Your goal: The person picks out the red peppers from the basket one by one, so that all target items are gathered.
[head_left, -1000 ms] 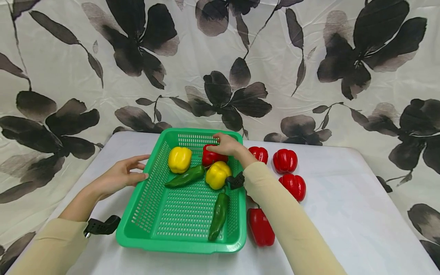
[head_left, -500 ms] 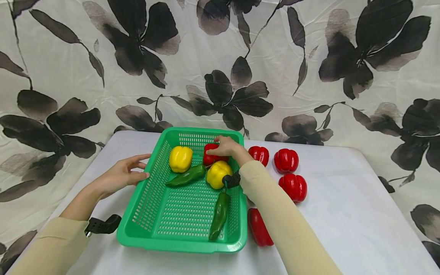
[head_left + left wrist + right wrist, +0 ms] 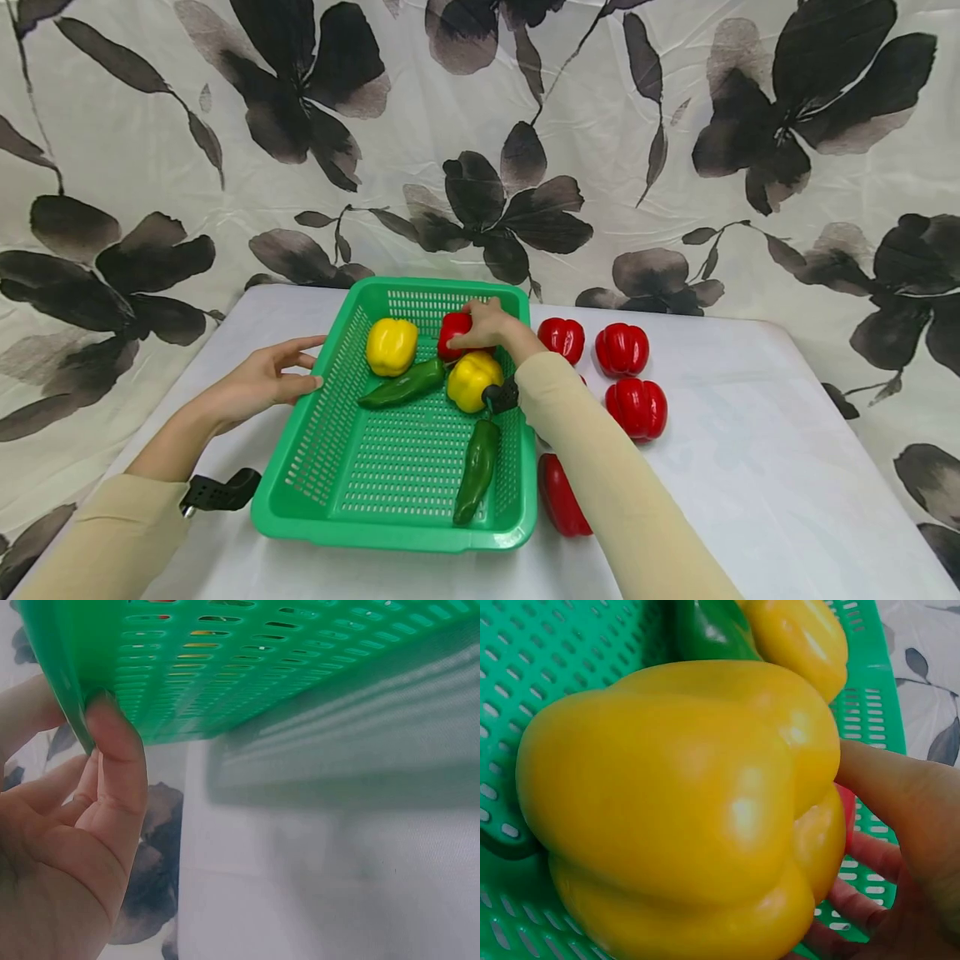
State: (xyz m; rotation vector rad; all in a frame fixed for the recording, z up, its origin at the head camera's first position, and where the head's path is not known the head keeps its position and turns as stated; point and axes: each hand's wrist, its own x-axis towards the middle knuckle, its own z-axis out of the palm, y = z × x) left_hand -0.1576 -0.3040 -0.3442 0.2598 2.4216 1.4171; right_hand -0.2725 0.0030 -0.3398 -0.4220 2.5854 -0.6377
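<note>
At the left rim of the green basket (image 3: 393, 540), my left hand (image 3: 262, 383) holds the edge, its thumb (image 3: 116, 742) against the outer side under the lip. Inside the basket's far right corner, my right hand (image 3: 487, 325) grips a red bell pepper (image 3: 452, 333), partly covered by the fingers. Just in front of that hand sits a yellow bell pepper (image 3: 471, 383), which fills much of the right wrist view. Another yellow bell pepper (image 3: 392, 347) lies at the far left, with a green chili pepper (image 3: 405, 385) beside it. A second green chili pepper (image 3: 477, 473) lies along the right wall.
Right of the basket, several red bell peppers (image 3: 622, 350) lie on the white tabletop (image 3: 750, 467), one elongated red pepper (image 3: 562, 500) partly behind my right forearm. A floral cloth (image 3: 570, 150) hangs behind the table. Each wrist wears a black strap (image 3: 225, 490).
The red bell pepper under my right hand has turned and shifted slightly, and the hand has come slightly down around it. My left hand and the basket stay in place.
</note>
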